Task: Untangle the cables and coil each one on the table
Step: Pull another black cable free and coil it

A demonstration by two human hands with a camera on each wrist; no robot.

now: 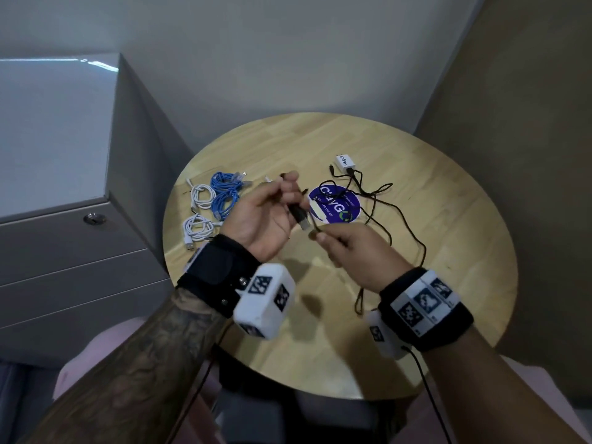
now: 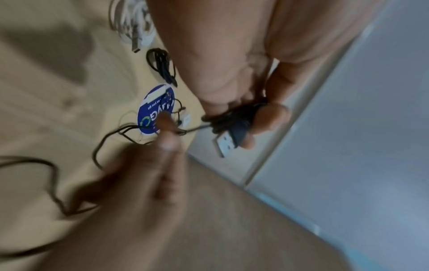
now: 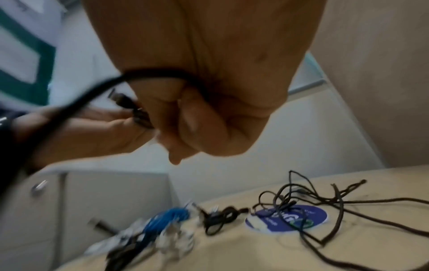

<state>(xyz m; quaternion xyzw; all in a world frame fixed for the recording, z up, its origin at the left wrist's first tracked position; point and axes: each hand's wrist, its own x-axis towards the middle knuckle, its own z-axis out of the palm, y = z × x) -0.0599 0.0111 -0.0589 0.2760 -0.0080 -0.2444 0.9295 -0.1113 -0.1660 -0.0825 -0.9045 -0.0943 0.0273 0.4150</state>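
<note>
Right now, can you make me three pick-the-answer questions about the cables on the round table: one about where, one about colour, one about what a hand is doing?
1. Where do the coiled blue cables lie on the round wooden table?
A. Left side
B. Right side
C. Front edge

2. What colour is the cable in both hands?
A. White
B. Blue
C. Black

3. What is the left hand doing?
A. Resting flat
B. Gripping a wound bundle with a USB plug
C. Pointing

Answers: 1 A, they sit beside the white coils. 2 C, the thin black cable runs to the right hand. 3 B, fingers curl round it.
</note>
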